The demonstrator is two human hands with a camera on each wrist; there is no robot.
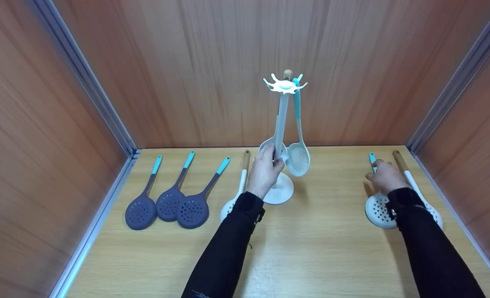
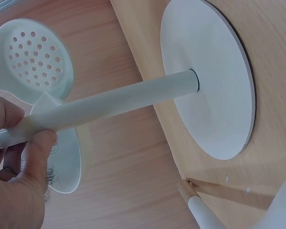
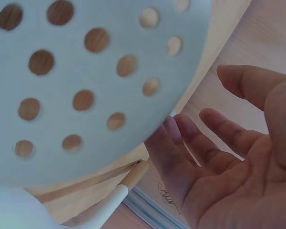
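Observation:
My left hand point(image 1: 265, 171) grips the pole of a white utensil stand point(image 1: 283, 120), thumb and fingers round it below mid-height in the head view. From its hooks hangs a white skimmer with a turquoise handle point(image 1: 298, 159), on the right. A white deep-bowled utensil point(image 2: 71, 164) hangs behind the pole. Over at the right, my right hand point(image 1: 387, 177) is at the turquoise handle of another white skimmer point(image 1: 379, 211), which lies on the table. Its thumb stands apart from the spread fingers in the right wrist view, the perforated head point(image 3: 86, 62) close to the camera.
Several dark skimmers with turquoise handles, one of them here point(image 1: 140, 213), lie on the left. A white skimmer with a wooden handle point(image 1: 245, 165) lies left of the stand, and a similar one point(image 1: 412, 182) beyond my right hand. Wooden panels point(image 1: 212, 74) enclose the table.

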